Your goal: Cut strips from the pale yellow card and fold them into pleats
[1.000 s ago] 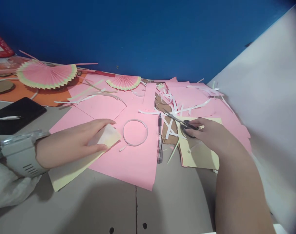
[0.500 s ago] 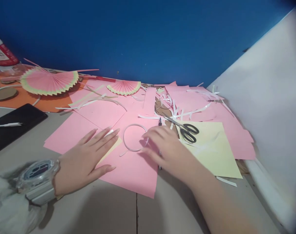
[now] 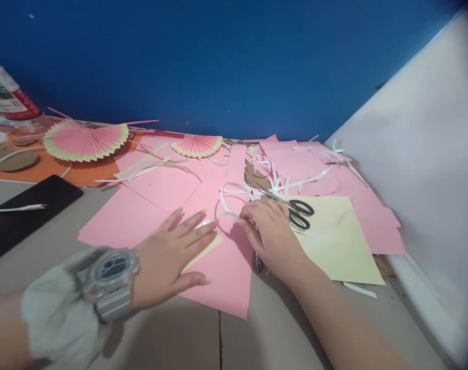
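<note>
R hand (image 3: pixel 267 226) pinching the white loop (image 3: pixel 223 201) btwn thumb & fingertips: it's thin, pale, bent round, over the pink sheet (image 3: pixel 218 293) mid-table. L hand (image 3: pixel 176 252) flat, fingers spread, pressing yellow paper (image 3: pixel 203 255) just left of it. Scissors (image 3: pixel 300 211), blk handles, right beside R hand, partly on a yellow sheet (image 3: pixel 349 252); pen (image 3: pixel 259 263) mostly hidden under that hand. White scraps (image 3: pixel 275 177) crowd the far side, pleated fan (image 3: pixel 89 141) far left, blk phone (image 3: pixel 29 223) left.
</note>
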A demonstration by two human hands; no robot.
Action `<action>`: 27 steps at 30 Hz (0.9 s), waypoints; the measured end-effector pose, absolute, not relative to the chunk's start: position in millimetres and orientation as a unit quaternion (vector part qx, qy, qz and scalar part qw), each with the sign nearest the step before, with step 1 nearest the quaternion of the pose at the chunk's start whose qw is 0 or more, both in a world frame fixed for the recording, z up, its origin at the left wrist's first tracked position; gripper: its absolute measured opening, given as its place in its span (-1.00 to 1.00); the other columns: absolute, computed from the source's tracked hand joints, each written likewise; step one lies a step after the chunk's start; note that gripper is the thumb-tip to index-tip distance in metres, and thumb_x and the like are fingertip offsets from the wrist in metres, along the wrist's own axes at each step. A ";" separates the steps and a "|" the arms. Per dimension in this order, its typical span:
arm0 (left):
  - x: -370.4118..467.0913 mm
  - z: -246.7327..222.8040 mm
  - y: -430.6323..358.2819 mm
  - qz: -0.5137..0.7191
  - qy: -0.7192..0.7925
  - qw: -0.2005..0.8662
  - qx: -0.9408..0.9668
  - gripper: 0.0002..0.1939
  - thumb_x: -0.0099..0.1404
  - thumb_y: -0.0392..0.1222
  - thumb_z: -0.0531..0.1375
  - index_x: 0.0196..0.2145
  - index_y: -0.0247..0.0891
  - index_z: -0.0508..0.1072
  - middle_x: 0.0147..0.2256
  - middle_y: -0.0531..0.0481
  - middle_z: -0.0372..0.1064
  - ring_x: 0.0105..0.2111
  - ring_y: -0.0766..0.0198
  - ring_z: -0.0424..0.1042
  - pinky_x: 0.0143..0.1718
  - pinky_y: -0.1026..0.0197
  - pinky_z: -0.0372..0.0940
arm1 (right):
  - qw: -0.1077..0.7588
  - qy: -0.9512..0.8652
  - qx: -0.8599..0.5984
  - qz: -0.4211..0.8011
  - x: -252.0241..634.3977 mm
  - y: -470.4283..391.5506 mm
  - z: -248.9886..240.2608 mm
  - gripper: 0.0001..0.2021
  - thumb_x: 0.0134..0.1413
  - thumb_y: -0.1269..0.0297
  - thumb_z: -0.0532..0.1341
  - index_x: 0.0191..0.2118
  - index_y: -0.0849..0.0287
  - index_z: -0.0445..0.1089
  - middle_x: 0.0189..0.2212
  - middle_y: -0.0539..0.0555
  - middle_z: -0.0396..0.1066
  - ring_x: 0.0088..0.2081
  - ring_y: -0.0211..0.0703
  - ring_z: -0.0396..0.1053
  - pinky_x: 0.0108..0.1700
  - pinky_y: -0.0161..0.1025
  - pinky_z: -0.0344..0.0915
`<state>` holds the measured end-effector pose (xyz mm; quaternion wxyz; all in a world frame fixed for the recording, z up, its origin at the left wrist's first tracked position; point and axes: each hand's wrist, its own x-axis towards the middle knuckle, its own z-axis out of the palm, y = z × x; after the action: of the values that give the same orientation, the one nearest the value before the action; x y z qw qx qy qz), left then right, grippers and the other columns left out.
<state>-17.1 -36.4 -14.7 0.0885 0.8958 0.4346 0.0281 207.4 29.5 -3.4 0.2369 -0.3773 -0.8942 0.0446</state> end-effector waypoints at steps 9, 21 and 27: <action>-7.2 -3.6 2.0 -0.004 0.377 0.167 0.911 -0.39 0.39 0.17 -0.20 0.29 -0.13 -0.05 0.30 0.01 -0.14 0.31 0.06 -0.21 0.25 -0.14 -0.42 | 0.232 -0.892 -0.385 0.036 211.0 30.9 -4.5 -0.91 0.25 0.33 0.03 -0.30 0.13 0.21 -0.35 0.03 0.35 -0.23 -0.13 0.26 -0.13 -0.17 0.05; -80.8 10.8 -63.3 0.005 0.391 0.007 0.921 -0.32 0.33 0.19 -0.04 0.30 -0.11 -0.09 0.31 0.07 -0.14 0.31 0.14 -0.22 0.27 0.04 -0.37 | 0.280 -0.870 -0.404 0.038 220.3 37.1 -11.1 -0.92 0.24 0.32 0.02 -0.29 0.11 0.20 -0.38 0.06 0.37 -0.29 -0.09 0.29 -0.17 -0.14 0.13; -102.7 -19.9 -107.2 0.045 0.403 -0.073 0.911 -0.19 0.25 0.23 0.06 0.29 -0.29 -0.03 0.31 -0.08 -0.12 0.31 0.04 -0.27 0.25 0.02 -0.34 | 0.209 -0.902 -0.372 0.064 204.1 33.3 -4.6 -0.90 0.20 0.41 0.03 -0.33 0.15 0.25 -0.39 0.09 0.39 -0.27 -0.08 0.29 -0.15 -0.16 0.15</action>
<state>-102.7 -107.2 -19.9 -0.0735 0.9110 0.4034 0.0446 204.1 33.3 -4.6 0.2086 -0.3723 -0.9021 0.0644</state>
